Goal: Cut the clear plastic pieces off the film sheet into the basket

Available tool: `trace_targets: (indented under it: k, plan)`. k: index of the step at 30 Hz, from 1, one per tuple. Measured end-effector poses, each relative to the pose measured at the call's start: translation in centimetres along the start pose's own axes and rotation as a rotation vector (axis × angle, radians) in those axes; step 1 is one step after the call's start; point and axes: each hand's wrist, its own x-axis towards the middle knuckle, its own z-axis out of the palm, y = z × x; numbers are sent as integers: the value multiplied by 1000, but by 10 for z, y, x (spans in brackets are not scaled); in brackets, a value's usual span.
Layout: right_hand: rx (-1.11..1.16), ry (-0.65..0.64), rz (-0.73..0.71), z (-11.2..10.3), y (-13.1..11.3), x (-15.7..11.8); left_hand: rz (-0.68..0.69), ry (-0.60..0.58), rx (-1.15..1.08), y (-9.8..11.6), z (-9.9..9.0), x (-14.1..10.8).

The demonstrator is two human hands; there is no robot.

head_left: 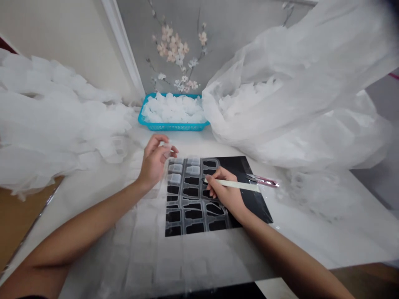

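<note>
A translucent sheet of bottle-shaped cut-outs (191, 192) lies over a black mat (249, 203). Some cut-outs near its top left hold whitish pieces; the others show black. My left hand (154, 162) is raised at the sheet's upper left corner, with fingers bent around a small translucent piece (167, 150). My right hand (224, 189) rests over the sheet's right side, fingers closed on a pale, flat-handled tool (241, 184) whose dark tip points left toward the cut-outs.
A blue basket (174, 126) full of white pieces stands at the back. Large translucent bags (299, 95) fill the right, and a heap of white sheets (56, 124) lies left. Pink-handled tweezers (264, 181) lie right of the mat. A flowered wall (187, 37) is behind.
</note>
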Motion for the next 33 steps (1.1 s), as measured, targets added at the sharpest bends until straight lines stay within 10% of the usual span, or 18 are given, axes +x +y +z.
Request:
trace_targets:
  k: [6,21,24,30,33]
  plan:
    - [23,11,12,-1,4,18,332,-684,869,1,20,-8]
    - [-101,-4,42,5,16,22,572,-859,1251,-25,25,-16]
    - [-180,-12,15,6,16,21,428,-720,981,-28,23,-15]
    - [-162,-8,61,7,12,22,104,313,109,-16,4,18]
    - [-32,-2,97,5,5,25,101,207,158,-1,-3,29]
